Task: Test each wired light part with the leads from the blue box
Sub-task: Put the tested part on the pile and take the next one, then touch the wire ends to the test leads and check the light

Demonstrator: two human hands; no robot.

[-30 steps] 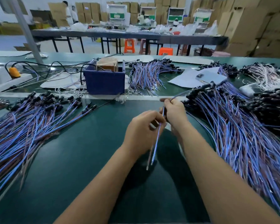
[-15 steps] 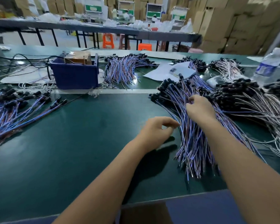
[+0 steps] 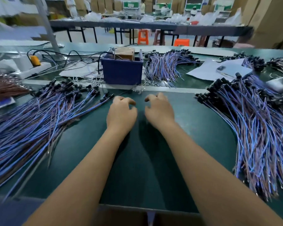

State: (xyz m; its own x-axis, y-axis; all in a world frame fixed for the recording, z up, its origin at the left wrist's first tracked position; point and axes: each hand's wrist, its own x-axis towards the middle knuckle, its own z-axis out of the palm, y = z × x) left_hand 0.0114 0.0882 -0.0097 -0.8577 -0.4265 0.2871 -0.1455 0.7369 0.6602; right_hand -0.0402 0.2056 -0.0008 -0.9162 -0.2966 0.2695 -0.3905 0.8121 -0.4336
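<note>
- Both hands hover over the dark green bench mat (image 3: pixel 153 168), just short of the blue plastic box (image 3: pixel 122 71). The left hand (image 3: pixel 121 111) and the right hand (image 3: pixel 158 110) have fingers loosely curled, tips apart, holding nothing.
- Task items: a fan of blue/purple wired light parts w/ black heads (image 3: pixel 44 115) lies at the left, its nearest heads just beside the left hand. A 2nd heap of the same parts (image 3: pixel 260 128) lies at the right, well apart from the right hand.
- The thin leads (image 3: pixel 137 88) trail from the box front onto the pale strip, near both hands; their tips are too blurred to make out.
- Step, judged: reaching for the leads, or for 1 part to test.
- To do it well, prob.: take 1 part only, comb it free of its neighbours, pinch near the bare wire ends, then touch each end to 1 lead w/o crossing them. Keep tested and untested heaps apart.
- Risk: tangled wires drag extra parts along.
- Bench also holds a 3rd bundle of the same parts (image 3: pixel 167 66) behind the box, white paper sheets (image 3: pixel 219 69), black cables (image 3: pixel 69 57) and a white power strip (image 3: pixel 33 69).
- Room: stacked cardboard cartons (image 3: pixel 268 22), a long dark table (image 3: pixel 153 26), orange stools (image 3: pixel 143 36), persons far back.
</note>
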